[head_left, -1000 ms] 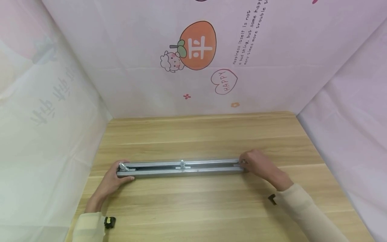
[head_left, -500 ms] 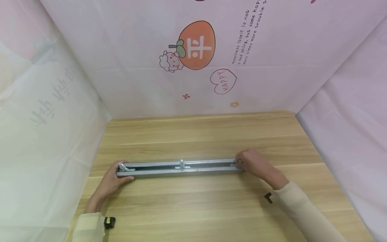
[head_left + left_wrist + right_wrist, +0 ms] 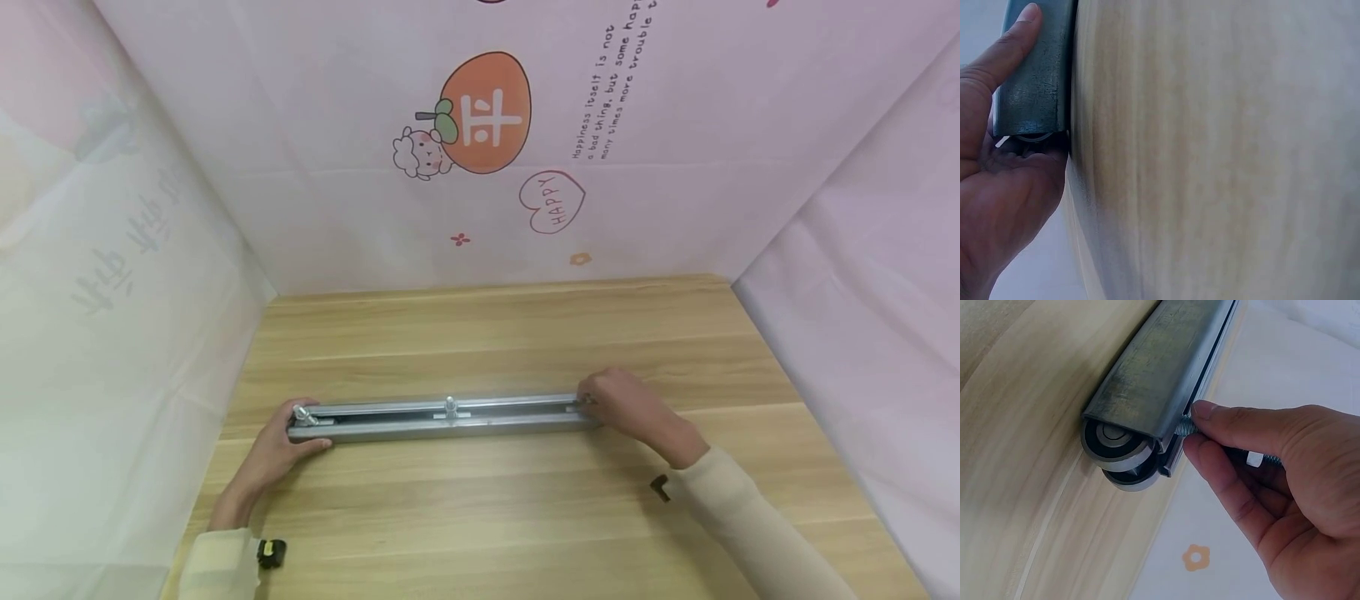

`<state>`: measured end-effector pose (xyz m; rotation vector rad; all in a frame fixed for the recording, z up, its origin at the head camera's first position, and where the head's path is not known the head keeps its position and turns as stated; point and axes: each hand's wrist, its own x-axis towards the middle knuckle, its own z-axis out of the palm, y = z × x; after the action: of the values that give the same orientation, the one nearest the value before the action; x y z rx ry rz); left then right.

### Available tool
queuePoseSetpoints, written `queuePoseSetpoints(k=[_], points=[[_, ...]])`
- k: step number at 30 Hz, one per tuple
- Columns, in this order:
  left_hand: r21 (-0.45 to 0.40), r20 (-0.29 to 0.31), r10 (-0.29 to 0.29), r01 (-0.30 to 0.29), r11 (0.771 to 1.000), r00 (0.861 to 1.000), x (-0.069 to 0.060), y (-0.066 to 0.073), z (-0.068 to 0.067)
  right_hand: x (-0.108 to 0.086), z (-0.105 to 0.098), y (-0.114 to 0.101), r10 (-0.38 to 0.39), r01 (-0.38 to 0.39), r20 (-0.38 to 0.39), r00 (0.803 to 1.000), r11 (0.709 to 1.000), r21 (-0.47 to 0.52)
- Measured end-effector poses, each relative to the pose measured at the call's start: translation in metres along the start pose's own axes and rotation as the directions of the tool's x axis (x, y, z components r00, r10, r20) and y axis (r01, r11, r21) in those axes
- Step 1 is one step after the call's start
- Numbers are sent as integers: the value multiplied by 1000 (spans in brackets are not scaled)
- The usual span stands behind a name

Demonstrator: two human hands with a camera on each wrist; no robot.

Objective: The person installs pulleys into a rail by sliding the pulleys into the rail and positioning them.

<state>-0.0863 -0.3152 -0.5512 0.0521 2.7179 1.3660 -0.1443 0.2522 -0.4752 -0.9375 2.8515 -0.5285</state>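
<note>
A silver metal channel rail (image 3: 405,432) lies across the wooden table, its slot facing up. My left hand (image 3: 273,446) grips its left end, thumb along the near side; in the left wrist view the thumb (image 3: 1007,50) presses the rail's flank and the palm is behind the end. Bolts stand up from the slot near the left end (image 3: 303,414) and at the middle (image 3: 451,407). At the right end, my right hand (image 3: 626,408) pinches the threaded bolt (image 3: 1185,426) of a roller trolley. Its wheels (image 3: 1119,447) stick partly out of the rail's open end.
The wooden table (image 3: 480,508) extends in front of and behind the rail. A printed cloth wall (image 3: 360,225) rises at the back, with plain cloth sides left and right. Small dark devices sit at both wrists, by the left sleeve (image 3: 217,562) and the right.
My right hand has moved slightly left along the rail with the bolt between its fingers. The left hand and the rail stay nearly in place.
</note>
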Motion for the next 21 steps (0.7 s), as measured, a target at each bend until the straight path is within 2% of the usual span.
queuePoseSetpoints(k=[21], points=[[-3,-5,-11,11,1000,1000,-3,7,0,8,6,-7,-62,61,-42,997,998,-27]])
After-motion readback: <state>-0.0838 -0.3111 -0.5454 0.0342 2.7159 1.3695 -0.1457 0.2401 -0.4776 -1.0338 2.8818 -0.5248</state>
